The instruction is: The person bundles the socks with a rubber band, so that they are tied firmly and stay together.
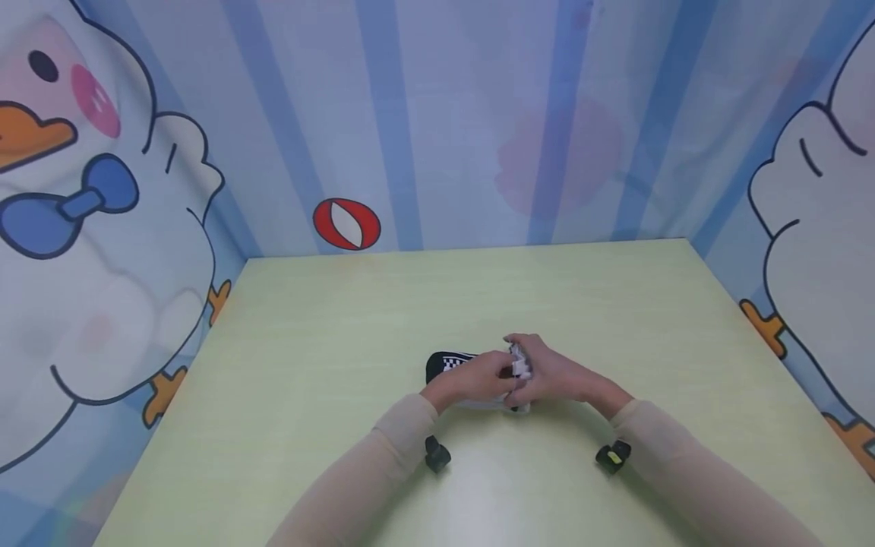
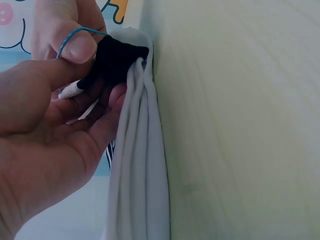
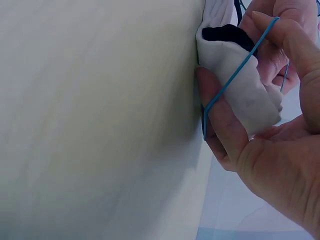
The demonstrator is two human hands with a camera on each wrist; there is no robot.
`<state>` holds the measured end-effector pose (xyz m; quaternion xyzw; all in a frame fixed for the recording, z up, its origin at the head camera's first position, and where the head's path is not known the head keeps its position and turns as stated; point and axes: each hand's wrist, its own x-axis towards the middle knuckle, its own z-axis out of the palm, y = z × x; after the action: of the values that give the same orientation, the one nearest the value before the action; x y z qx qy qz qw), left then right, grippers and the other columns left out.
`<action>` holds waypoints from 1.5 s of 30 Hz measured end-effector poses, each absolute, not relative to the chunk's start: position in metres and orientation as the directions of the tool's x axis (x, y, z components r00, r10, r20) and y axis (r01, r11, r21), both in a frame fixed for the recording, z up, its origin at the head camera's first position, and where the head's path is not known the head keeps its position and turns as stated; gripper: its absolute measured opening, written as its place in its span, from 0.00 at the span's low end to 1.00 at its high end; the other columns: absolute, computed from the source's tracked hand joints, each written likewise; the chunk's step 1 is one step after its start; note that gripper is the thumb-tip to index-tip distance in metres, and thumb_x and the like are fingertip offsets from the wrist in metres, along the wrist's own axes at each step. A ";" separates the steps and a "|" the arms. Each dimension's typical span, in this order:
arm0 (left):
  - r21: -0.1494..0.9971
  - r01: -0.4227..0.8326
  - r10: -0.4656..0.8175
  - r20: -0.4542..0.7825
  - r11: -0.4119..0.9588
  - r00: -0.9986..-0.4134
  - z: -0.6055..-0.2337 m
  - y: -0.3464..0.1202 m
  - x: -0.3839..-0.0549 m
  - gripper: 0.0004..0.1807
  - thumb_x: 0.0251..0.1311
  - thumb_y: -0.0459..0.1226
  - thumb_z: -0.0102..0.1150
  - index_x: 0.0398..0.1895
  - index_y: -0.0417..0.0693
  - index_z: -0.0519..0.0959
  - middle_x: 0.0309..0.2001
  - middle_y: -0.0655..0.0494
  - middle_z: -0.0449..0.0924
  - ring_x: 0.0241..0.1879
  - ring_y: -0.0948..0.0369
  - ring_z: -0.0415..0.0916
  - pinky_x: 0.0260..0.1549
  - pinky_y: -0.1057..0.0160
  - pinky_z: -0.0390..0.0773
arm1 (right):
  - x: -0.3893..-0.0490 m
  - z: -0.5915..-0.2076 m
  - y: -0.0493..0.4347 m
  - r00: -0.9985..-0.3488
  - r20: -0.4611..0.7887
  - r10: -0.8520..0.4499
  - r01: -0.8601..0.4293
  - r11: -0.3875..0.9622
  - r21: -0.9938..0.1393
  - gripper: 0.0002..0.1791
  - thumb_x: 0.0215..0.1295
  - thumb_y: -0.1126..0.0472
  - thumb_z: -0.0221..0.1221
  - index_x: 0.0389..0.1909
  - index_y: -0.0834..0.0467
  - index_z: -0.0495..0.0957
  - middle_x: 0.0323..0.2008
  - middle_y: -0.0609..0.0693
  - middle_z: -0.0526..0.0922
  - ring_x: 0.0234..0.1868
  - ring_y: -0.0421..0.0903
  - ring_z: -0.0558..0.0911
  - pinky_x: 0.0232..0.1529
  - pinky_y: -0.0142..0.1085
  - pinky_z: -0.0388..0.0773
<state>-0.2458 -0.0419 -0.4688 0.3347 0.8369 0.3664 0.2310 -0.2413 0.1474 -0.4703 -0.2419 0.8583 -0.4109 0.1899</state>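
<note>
Black and white checkered socks [image 1: 452,362] lie near the middle of the table, their white layers [image 2: 142,160] stacked lengthwise in the left wrist view. My left hand [image 1: 476,379] grips the bunched end of the socks, its fingers around the black part [image 2: 116,60]. At that same end, my right hand [image 1: 554,372] holds a thin blue elastic band [image 3: 239,71], stretched between its thumb and fingers. The band crosses over the folded white end [image 3: 240,95] of the socks in the right wrist view. Part of the socks is hidden under both hands.
The pale yellow table [image 1: 328,319] meets a striped curtain backdrop [image 1: 458,114] at its far edge. Cartoon-printed panels [image 1: 102,304] stand along both sides. Small dark wrist cameras [image 1: 437,454] hang at each sleeve cuff.
</note>
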 end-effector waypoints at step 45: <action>0.672 0.280 0.489 -0.139 0.686 -0.861 -0.474 -0.031 -0.243 0.09 0.57 0.34 0.65 0.36 0.45 0.73 0.32 0.57 0.75 0.33 0.61 0.73 0.32 0.65 0.73 | -0.240 -0.471 0.153 -0.800 -0.163 -0.577 -0.263 0.582 -0.769 0.57 0.47 0.61 0.75 0.76 0.64 0.52 0.63 0.65 0.60 0.57 0.57 0.71 0.58 0.51 0.71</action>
<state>-0.2427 -0.0314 -0.4740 0.2124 0.9048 0.3348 0.1555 -0.2404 0.1532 -0.4714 -0.2426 0.8661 -0.3874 0.2025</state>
